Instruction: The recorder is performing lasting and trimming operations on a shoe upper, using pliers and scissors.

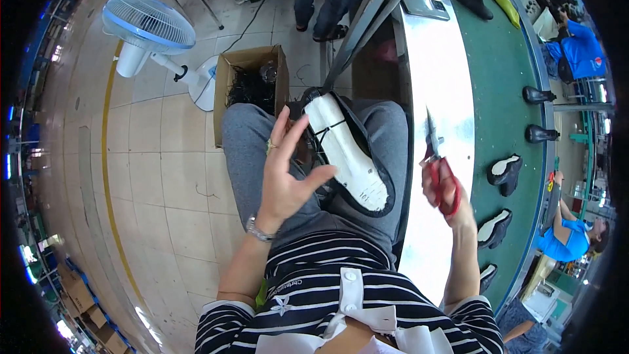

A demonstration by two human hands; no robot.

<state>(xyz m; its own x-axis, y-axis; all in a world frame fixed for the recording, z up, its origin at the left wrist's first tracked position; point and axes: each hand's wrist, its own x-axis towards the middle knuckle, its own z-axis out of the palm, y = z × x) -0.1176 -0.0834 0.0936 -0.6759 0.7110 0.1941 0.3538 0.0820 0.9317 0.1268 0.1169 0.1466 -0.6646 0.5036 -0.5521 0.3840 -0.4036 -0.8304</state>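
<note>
A black shoe upper (383, 174) with a white insole board (341, 144) facing up lies across my lap. Thin black cord crosses the board near its upper part. Beside the shoe's left edge is my left hand (286, 174), fingers spread, holding nothing; I cannot tell whether its thumb touches the shoe. Over the metal bench edge to the right, my right hand (442, 187) grips red-handled scissors (451, 198) with the blades pointing up and away. The scissors are apart from the shoe.
A cardboard box (282, 85) of black scraps stands beyond my left knee, near a fan (149, 23). A metal post (367, 23) rises ahead. Right of the metal ledge (439, 72), a green conveyor (488, 85) carries several shoes. Other people are around.
</note>
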